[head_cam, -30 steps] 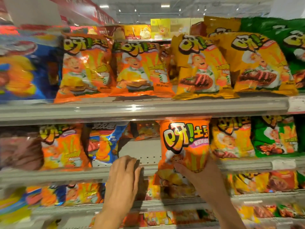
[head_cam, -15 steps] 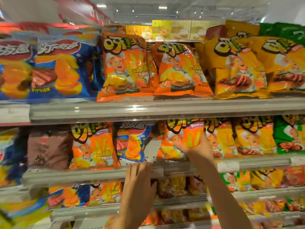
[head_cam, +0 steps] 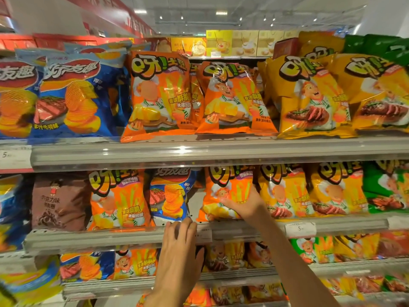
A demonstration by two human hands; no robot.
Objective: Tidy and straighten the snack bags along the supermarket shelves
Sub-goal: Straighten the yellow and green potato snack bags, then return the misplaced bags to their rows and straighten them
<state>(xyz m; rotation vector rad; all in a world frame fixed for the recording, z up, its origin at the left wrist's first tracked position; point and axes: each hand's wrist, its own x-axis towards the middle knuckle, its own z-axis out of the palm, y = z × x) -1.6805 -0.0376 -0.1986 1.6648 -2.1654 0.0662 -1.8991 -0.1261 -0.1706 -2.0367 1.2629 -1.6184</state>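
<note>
Shelves (head_cam: 199, 151) run wall to wall, packed with snack bags in blue, orange, yellow and green. On the middle shelf an orange bag (head_cam: 225, 187) stands upright between a blue bag (head_cam: 170, 193) and a yellow bag (head_cam: 281, 191). The right hand (head_cam: 243, 204) lies against its lower front, fingers spread and straight. The left hand (head_cam: 179, 242) rests flat on the shelf's front rail, fingers extended, holding nothing.

Bright ceiling lights, shelf-edge glare, blurred edges
</note>
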